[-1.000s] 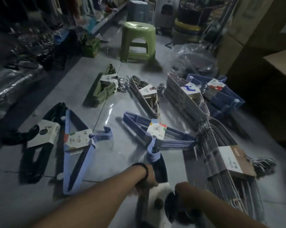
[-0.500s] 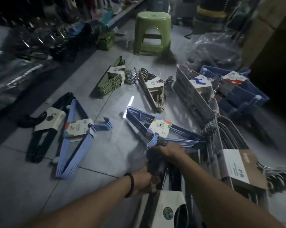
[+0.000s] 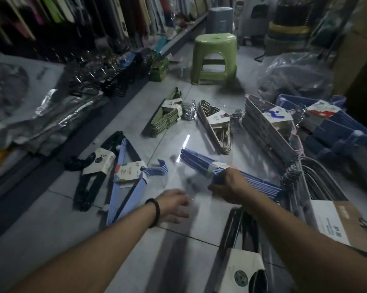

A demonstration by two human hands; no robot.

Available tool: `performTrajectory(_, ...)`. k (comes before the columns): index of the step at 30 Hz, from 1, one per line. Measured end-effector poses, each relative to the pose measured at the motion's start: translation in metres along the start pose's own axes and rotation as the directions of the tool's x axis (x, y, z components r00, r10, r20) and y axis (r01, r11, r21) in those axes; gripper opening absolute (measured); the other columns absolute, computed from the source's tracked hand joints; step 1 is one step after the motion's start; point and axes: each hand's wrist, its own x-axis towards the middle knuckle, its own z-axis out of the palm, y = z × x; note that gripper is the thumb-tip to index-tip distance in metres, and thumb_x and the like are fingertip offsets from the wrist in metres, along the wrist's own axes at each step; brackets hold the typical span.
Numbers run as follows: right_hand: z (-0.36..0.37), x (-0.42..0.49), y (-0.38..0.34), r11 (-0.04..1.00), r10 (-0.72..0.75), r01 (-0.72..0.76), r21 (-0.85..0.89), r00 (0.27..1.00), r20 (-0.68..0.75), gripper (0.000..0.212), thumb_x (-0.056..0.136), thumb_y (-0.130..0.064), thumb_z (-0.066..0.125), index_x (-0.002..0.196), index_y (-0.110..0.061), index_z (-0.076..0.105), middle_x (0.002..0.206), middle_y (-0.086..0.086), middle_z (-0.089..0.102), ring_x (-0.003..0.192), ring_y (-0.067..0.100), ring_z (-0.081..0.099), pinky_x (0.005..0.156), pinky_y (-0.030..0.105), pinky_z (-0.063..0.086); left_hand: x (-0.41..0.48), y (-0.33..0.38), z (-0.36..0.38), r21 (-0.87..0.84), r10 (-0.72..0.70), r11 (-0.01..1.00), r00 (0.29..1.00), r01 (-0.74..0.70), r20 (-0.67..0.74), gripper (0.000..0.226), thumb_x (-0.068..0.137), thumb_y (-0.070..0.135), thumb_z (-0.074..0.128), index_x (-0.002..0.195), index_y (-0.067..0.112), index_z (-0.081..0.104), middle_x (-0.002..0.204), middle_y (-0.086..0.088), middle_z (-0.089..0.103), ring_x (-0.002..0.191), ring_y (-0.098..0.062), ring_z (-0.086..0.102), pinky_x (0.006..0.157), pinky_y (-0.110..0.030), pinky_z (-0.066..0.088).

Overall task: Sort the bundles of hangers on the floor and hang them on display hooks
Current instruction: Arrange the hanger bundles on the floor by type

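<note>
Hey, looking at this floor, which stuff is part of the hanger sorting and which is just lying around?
Part of the job: dark blue hanger bundle in the right hand; light blue bundle; black bundle; green bundle; beige bundle; left hand, empty.

Just lying about: green stool; clear plastic bag; grey bin.

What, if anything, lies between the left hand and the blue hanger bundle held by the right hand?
Nothing visible. Only bare floor separates the left hand from the blue hanger bundle, which the right hand grips at its hook end.
</note>
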Motion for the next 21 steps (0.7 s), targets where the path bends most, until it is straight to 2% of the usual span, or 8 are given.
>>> performTrajectory(5,-0.014,-0.024,-0.018,0.997,-0.065,0.067,-0.049,0.997,0.046,0.024,0.086,-0.03,0.082,0.072,-0.013,0.072,0.065,0.0,0.066,0.054,-0.003,0.054,0.054,0.018,0.044,-0.002,0.021,-0.066,-0.226,0.037,0.969,0.964,-0.099,-0.264,0.05,0.094,0.057,0.066,0.129,0.023,0.057,0.139,-0.013,0.055,0.106,-0.035,0.068,0.096,-0.051,0.059)
performTrajectory(8,-0.024,-0.034,-0.035,0.999,-0.05,0.05,0.017,0.999,-0.011,0.024,0.085,-0.035,0.083,0.074,-0.016,0.072,0.067,-0.001,0.067,0.057,0.006,0.057,0.054,0.021,0.044,-0.002,0.028,-0.083,-0.317,0.012,0.946,0.986,-0.066,-0.169,0.09,0.081,0.068,0.073,0.152,0.023,0.042,0.155,-0.018,0.045,0.119,-0.042,0.061,0.099,-0.053,0.056)
performTrajectory(10,-0.029,-0.037,-0.051,0.974,-0.041,0.046,0.223,0.999,-0.03,0.019,0.085,-0.03,0.083,0.08,-0.013,0.075,0.069,0.0,0.071,0.056,0.007,0.057,0.053,0.02,0.043,-0.005,0.028,-0.083,-0.309,0.04,0.949,0.997,-0.059,-0.067,0.105,0.061,0.074,0.084,0.147,0.027,0.047,0.156,-0.017,0.044,0.122,-0.042,0.059,0.095,-0.053,0.057)
performTrajectory(13,-0.041,-0.039,-0.082,0.727,-0.129,0.087,0.681,0.992,0.01,0.008,0.087,-0.011,0.079,0.088,-0.003,0.076,0.077,0.01,0.072,0.061,0.015,0.06,0.058,0.028,0.047,-0.005,0.025,-0.086,-0.341,0.162,0.926,0.986,-0.161,-0.027,0.109,0.045,0.057,0.099,0.138,0.03,0.05,0.158,-0.022,0.04,0.123,-0.036,0.053,0.078,-0.045,0.06)
performTrajectory(15,-0.045,-0.037,-0.097,0.431,-0.172,-0.003,0.902,0.981,0.085,0.021,0.088,-0.011,0.071,0.097,0.008,0.069,0.081,0.015,0.07,0.067,0.019,0.064,0.061,0.03,0.054,-0.009,0.027,-0.088,-0.369,0.224,0.903,0.974,-0.217,-0.026,0.13,0.047,0.032,0.1,0.155,0.044,0.027,0.156,-0.013,0.044,0.131,-0.033,0.055,0.091,-0.051,0.057)
performTrajectory(16,-0.046,-0.036,-0.103,0.313,-0.182,-0.064,0.947,0.975,0.126,0.023,0.091,-0.014,0.068,0.1,0.007,0.067,0.08,0.014,0.068,0.067,0.018,0.064,0.061,0.029,0.055,-0.013,0.029,-0.089,-0.368,0.252,0.898,0.968,-0.239,-0.015,0.125,0.057,0.02,0.095,0.156,0.046,0.024,0.153,-0.009,0.049,0.13,-0.031,0.058,0.098,-0.052,0.052)
performTrajectory(19,-0.026,-0.03,-0.098,0.103,-0.188,-0.202,0.974,0.958,0.218,0.022,0.098,-0.027,0.063,0.093,-0.005,0.065,0.075,0.008,0.058,0.063,0.014,0.048,0.056,0.023,0.043,-0.018,0.032,-0.094,-0.413,0.308,0.873,0.95,-0.259,0.057,0.065,0.088,-0.005,0.066,0.142,0.029,0.053,0.138,-0.015,0.064,0.119,-0.036,0.065,0.094,-0.05,0.053)
performTrajectory(21,-0.007,-0.025,-0.088,0.003,0.001,-0.309,0.951,0.951,0.309,0.024,0.092,-0.033,0.065,0.086,-0.01,0.064,0.072,0.008,0.056,0.062,0.016,0.047,0.055,0.023,0.042,-0.019,0.025,-0.097,-0.399,0.268,0.889,0.962,-0.224,0.057,0.051,0.093,-0.01,0.058,0.138,0.015,0.057,0.131,-0.025,0.065,0.109,-0.041,0.068,0.088,-0.054,0.058)
